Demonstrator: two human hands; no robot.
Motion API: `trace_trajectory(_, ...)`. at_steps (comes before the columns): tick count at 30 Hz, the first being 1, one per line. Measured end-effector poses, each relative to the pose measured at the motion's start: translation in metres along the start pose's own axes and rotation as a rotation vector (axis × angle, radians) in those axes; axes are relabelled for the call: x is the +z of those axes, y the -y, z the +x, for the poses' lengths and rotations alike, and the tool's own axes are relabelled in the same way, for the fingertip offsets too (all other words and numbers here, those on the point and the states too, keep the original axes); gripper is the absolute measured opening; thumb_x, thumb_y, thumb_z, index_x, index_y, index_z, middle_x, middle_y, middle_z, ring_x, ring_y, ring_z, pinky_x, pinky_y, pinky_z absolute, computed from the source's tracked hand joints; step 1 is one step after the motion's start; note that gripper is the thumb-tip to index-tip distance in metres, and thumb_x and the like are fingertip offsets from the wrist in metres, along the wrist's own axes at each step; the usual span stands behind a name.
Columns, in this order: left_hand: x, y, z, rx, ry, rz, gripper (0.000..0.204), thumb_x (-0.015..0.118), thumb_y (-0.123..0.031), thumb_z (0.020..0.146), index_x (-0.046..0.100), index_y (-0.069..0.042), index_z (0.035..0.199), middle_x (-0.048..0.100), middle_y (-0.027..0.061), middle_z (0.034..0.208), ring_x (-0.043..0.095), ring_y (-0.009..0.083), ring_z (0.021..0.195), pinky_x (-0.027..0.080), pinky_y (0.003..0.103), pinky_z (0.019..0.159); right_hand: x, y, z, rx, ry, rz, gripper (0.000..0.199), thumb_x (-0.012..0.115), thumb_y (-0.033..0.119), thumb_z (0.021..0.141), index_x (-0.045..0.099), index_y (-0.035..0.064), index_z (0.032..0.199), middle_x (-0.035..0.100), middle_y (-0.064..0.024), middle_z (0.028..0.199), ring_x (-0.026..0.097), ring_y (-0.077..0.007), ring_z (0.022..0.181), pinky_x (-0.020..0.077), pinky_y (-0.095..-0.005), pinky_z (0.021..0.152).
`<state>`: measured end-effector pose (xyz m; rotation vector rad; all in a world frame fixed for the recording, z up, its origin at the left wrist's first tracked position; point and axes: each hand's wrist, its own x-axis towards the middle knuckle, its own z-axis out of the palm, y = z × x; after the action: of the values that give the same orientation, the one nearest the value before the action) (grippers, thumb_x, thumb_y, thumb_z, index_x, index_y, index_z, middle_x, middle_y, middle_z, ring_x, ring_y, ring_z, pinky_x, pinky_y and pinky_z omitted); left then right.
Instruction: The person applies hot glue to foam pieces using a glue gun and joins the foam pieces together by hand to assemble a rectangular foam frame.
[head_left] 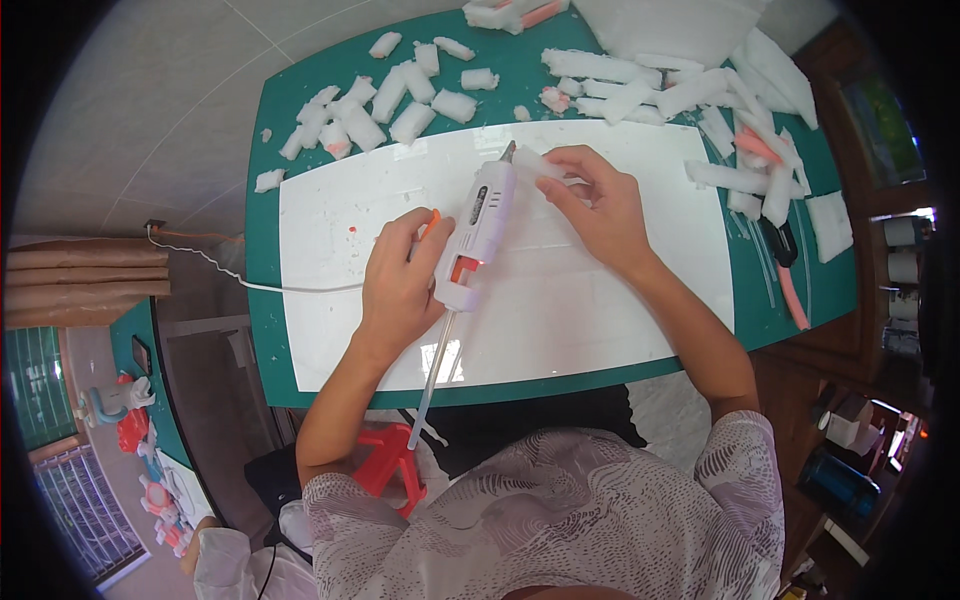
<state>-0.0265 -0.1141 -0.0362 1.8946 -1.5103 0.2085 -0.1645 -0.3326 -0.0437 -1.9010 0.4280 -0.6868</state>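
Observation:
My left hand (pixel 395 280) is wrapped round the handle of a white hot glue gun (pixel 484 215), whose nozzle points away from me over a white sheet (pixel 600 310). From the gun's back end a long translucent glue stick (pixel 432 385) sticks out toward my body. Between thumb and fingers, my right hand (pixel 603 205) pinches a small white fluffy piece of padding (pixel 538 164). That piece is close to the nozzle, just right of it; whether the two touch I cannot tell.
Short white padding rolls (pixel 390 95) lie at the far left of the green table (pixel 262 340). Longer strips (pixel 600 66) are heaped far right, near black-and-pink scissors (pixel 785 262) and clear glue sticks (pixel 762 262). A white cord (pixel 270 287) crosses the left edge. A red stool (pixel 385 455) stands below.

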Motion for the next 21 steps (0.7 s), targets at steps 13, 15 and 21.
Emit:
trace_trajectory(13, 0.0016, -0.0002, -0.0006, 0.014, -0.008, 0.051, 0.056, 0.063, 0.012, 0.061, 0.065, -0.001, 0.116, 0.057, 0.0174, 0.119, 0.058, 0.0328, 0.093, 0.048, 0.039, 0.079, 0.0002, 0.0024, 0.0001, -0.016, -0.004, -0.034, 0.026, 0.073, 0.017, 0.092, 0.067, 0.0031, 0.113, 0.072, -0.0117, 0.103, 0.071, -0.0200, 0.090, 0.0581, -0.0280, 0.076)
trace_trajectory(15, 0.0007, -0.0016, 0.0015, 0.034, 0.003, 0.061, 0.055, 0.064, 0.011, 0.062, 0.065, -0.001, 0.116, 0.057, 0.0175, 0.119, 0.058, 0.0328, 0.093, 0.048, 0.039, 0.079, 0.0000, 0.0005, 0.0001, -0.027, -0.003, -0.031, 0.026, 0.073, 0.017, 0.092, 0.067, 0.0032, 0.113, 0.072, -0.0119, 0.103, 0.071, -0.0202, 0.090, 0.0583, -0.0283, 0.076)
trace_trajectory(21, 0.0016, 0.0014, 0.0007, 0.052, 0.038, 0.099, 0.054, 0.066, 0.009, 0.063, 0.065, -0.001, 0.116, 0.058, 0.0182, 0.118, 0.058, 0.0327, 0.094, 0.048, 0.039, 0.079, 0.0005, 0.0009, -0.0005, -0.049, -0.005, -0.031, 0.027, 0.073, 0.018, 0.092, 0.068, 0.0037, 0.114, 0.073, -0.0119, 0.103, 0.071, -0.0203, 0.091, 0.0587, -0.0287, 0.077)
